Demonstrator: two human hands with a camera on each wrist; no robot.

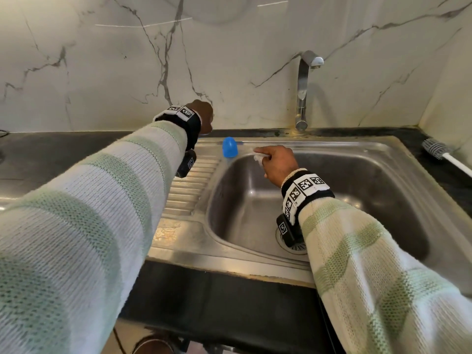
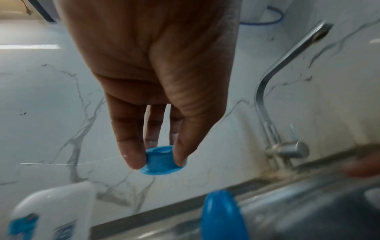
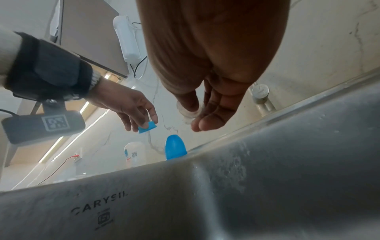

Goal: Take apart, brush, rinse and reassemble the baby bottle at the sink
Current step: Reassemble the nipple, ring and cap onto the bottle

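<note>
Two bare hands work above a steel sink (image 1: 383, 159), each holding one bottle part. The left hand (image 2: 156, 78), extended toward the marble wall (image 1: 127, 72) behind the drainboard (image 1: 189, 185), pinches a blue screw ring (image 2: 162, 160) between thumb and fingertips, flange downward, clear of any surface. The right hand (image 3: 213, 91), over the back left corner of the basin, has its fingers curled round a clear teat (image 3: 188, 113), which shows only in part between thumb and fingers. A blue dome cap (image 1: 229, 147) stands upright on the sink's rim between the two hands, touching neither. The bottle body (image 3: 134, 154), white with printed markings, stands upright on the counter just left of the cap, below the left hand; it is hidden by the sleeve in the head view. A steel tap (image 1: 304, 90) rises behind the basin, its spout dry. A bottle brush (image 1: 438, 149) with a white handle lies on the dark counter (image 1: 51, 154) at the far right, well apart from both hands.
</note>
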